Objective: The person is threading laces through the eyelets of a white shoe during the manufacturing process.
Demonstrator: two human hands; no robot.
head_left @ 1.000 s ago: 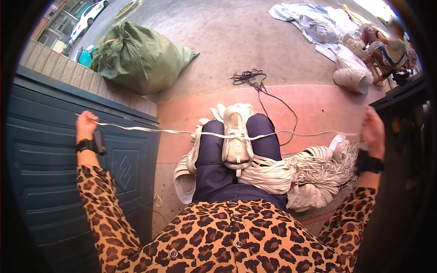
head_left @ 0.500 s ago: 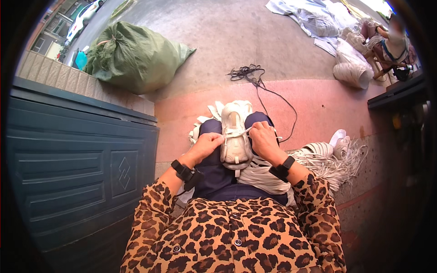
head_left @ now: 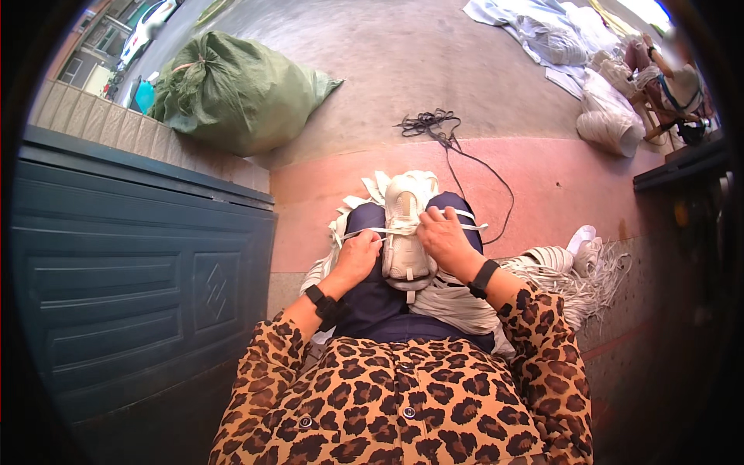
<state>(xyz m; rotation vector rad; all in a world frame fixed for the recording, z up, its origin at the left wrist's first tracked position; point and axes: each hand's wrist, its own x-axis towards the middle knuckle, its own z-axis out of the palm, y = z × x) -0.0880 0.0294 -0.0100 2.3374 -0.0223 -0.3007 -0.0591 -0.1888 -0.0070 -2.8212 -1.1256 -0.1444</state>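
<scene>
A cream sneaker (head_left: pixel 407 262) lies between my thighs, its heel toward me and its toe pointing away. White shoelaces (head_left: pixel 401 229) cross over its tongue, with loose ends sticking out to both sides. To the left of the shoe, my left hand (head_left: pixel 356 258) is closed in a pinch on a lace. My right hand (head_left: pixel 451 246) is bent over the shoe's right edge, fingers pinching the lace near the crossing. The exact grip of the right fingertips is partly hidden by the hand itself.
A pile of white laces (head_left: pixel 457 306) spreads right of my legs, beside another pale shoe (head_left: pixel 587 252). Black cord (head_left: pixel 430 124) lies tangled ahead. A green sack (head_left: pixel 240 93) stands far left, above a blue panelled door (head_left: pixel 139 271). A seated person and white bundles (head_left: pixel 612 116) are far right.
My right hand has moved left and slightly down onto the middle of the shoe. Lace ends now stick out on both sides. The view has shifted slightly.
</scene>
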